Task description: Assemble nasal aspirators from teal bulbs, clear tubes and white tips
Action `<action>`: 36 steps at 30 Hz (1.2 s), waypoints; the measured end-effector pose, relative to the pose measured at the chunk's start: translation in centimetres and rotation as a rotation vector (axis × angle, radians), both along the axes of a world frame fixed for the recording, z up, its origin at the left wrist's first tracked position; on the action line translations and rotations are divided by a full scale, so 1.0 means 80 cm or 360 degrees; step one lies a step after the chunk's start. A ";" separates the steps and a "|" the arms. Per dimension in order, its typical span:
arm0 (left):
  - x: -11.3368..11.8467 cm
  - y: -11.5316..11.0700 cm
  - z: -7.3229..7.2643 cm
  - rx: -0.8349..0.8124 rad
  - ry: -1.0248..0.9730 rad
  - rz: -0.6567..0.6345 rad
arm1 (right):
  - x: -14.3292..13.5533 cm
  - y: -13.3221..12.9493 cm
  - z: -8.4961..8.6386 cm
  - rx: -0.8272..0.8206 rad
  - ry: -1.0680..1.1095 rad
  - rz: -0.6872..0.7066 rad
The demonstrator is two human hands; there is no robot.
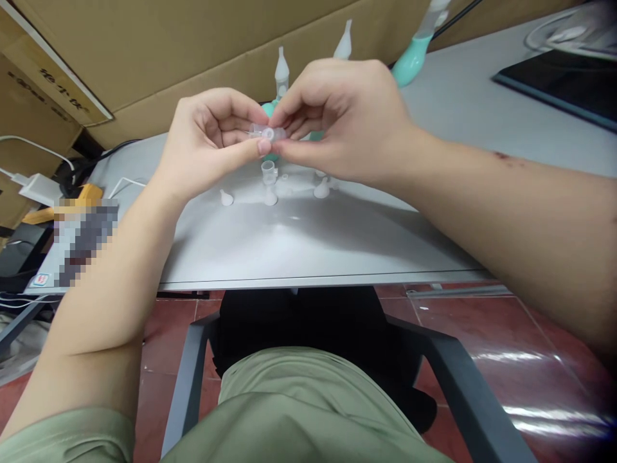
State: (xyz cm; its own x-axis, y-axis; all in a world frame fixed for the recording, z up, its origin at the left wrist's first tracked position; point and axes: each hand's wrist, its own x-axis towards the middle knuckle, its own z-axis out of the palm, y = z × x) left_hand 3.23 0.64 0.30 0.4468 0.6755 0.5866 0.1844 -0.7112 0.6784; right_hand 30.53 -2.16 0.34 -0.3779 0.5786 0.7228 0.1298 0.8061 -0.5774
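Note:
My left hand (207, 138) and my right hand (349, 116) meet above the table, fingertips almost touching. Between them they pinch a small clear plastic tube-like piece (268, 134) with a round opening on its side. Below it on the table stands a clear cup-shaped connector (268, 171) with a tiny ring (285, 177) beside it. White cone-shaped tips lie nearby: a left tip (226, 198), a middle tip (270, 195) and a right tip (321, 188). Behind my hands rises a bulb aspirator with a white nozzle (282, 64), its green bulb partly hidden by my fingers.
A second white nozzle (344, 42) and a green bulb aspirator (413, 59) stand along the cardboard wall (168, 58). At the right lies a dark flat device (563, 87). White chargers (42, 190) and cables crowd the left. The table's front edge (313, 281) faces the chair.

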 end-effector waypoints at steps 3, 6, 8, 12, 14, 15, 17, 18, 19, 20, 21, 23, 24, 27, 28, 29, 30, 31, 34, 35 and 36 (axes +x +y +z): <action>0.002 -0.009 -0.002 -0.0104 0.0037 0.0078 | 0.000 0.008 -0.002 0.0210 -0.0115 -0.0084; 0.005 -0.020 0.000 -0.0137 0.0022 0.0031 | -0.001 0.008 0.000 0.0366 -0.0230 -0.0159; 0.006 -0.028 0.005 -0.0138 -0.0027 0.0008 | -0.004 0.004 0.002 0.0350 -0.0247 -0.0166; 0.009 -0.036 0.017 -0.0240 -0.0075 0.0013 | -0.006 -0.001 0.003 0.0294 -0.0229 -0.0158; 0.010 -0.038 0.021 -0.0309 -0.0070 0.0005 | -0.007 0.002 0.002 0.0297 -0.0249 -0.0174; 0.011 -0.038 0.021 -0.0338 -0.0075 0.0001 | -0.007 0.004 0.001 0.0298 -0.0260 -0.0182; 0.012 -0.040 0.020 -0.0372 -0.0094 0.0000 | -0.008 0.007 -0.001 0.0311 -0.0270 -0.0187; 0.011 -0.039 0.019 -0.0367 -0.0106 -0.0008 | -0.008 0.008 -0.002 0.0322 -0.0268 -0.0183; 0.009 -0.037 0.018 -0.0350 -0.0115 -0.0024 | -0.009 0.008 -0.002 0.0326 -0.0253 -0.0170; 0.005 -0.034 0.017 -0.0320 -0.0119 -0.0050 | -0.009 0.007 -0.003 0.0318 -0.0230 -0.0158; 0.000 -0.027 0.018 -0.0279 -0.0126 -0.0085 | -0.010 0.005 -0.003 0.0301 -0.0197 -0.0142; -0.017 -0.006 0.022 -0.0175 -0.0147 -0.0162 | -0.010 0.001 -0.003 0.0217 -0.0095 -0.0107; -0.028 0.009 0.026 -0.0119 -0.0195 -0.0181 | -0.010 0.001 -0.003 0.0158 -0.0037 -0.0086; -0.067 0.058 0.031 0.0028 -0.0327 -0.0088 | -0.010 0.005 -0.003 -0.0011 0.0134 -0.0019; -0.080 0.072 0.029 0.0069 -0.0338 -0.0028 | -0.011 0.009 -0.003 -0.0059 0.0184 0.0004; -0.093 0.083 0.025 0.0128 -0.0253 0.0052 | -0.011 0.012 -0.004 -0.0103 0.0225 0.0027; -0.104 0.092 0.018 0.0136 -0.0109 0.0145 | -0.011 0.015 -0.004 -0.0145 0.0262 0.0048; -0.114 0.098 0.010 0.0120 0.0029 0.0222 | -0.012 0.017 -0.004 -0.0184 0.0290 0.0069; -0.125 0.104 -0.015 -0.0072 0.0351 0.0432 | -0.014 0.014 -0.003 -0.0286 0.0329 0.0120; -0.123 0.102 -0.021 -0.0117 0.0422 0.0461 | -0.015 0.011 -0.002 -0.0313 0.0330 0.0138; -0.120 0.098 -0.024 -0.0142 0.0477 0.0467 | -0.016 0.007 -0.001 -0.0339 0.0323 0.0156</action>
State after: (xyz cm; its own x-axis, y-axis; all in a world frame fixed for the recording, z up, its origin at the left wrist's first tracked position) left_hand -6.34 8.50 -1.64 0.3701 0.8415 0.3937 0.5683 -0.5403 0.6206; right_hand 29.23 -1.64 0.27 -0.2994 0.6932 0.6556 -0.0778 0.6671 -0.7409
